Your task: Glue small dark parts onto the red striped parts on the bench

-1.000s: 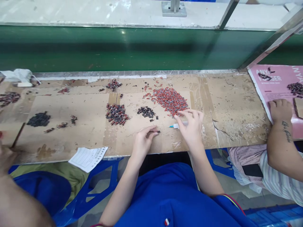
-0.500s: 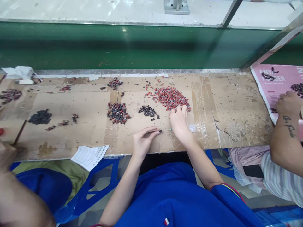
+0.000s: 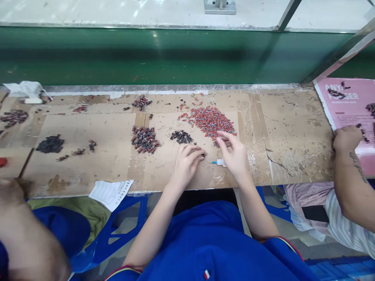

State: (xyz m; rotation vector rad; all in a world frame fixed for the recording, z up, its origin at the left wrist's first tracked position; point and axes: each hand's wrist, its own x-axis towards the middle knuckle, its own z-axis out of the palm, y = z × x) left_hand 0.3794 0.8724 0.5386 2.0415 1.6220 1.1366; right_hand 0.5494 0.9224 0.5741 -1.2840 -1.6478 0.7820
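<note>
My left hand (image 3: 186, 164) is closed, pinching a small black part with a metallic glint (image 3: 204, 155) at its fingertips, just above the cardboard. My right hand (image 3: 236, 156) has its thumb and forefinger brought together at the near edge of a heap of small red-and-silver pieces (image 3: 212, 121). Whatever sits between those fingertips is too small to make out. Beside that hand lies a small bottle with a blue needle tip (image 3: 218, 162), partly covered by the hand. A small pile of black parts (image 3: 181, 136) is beyond my left hand.
Left of me sits a pile of joined red-and-black pieces (image 3: 145, 139), with a smaller cluster (image 3: 141, 102) behind it. Farther left are black parts (image 3: 50, 143) and a paper slip (image 3: 111, 194). Co-workers' arms (image 3: 351, 168) reach in from both sides. A green panel (image 3: 146, 56) borders the back.
My right hand has drawn back slightly from the red heap and turned, uncovering the blue-tipped bottle. My left hand has moved right and up with the black part.
</note>
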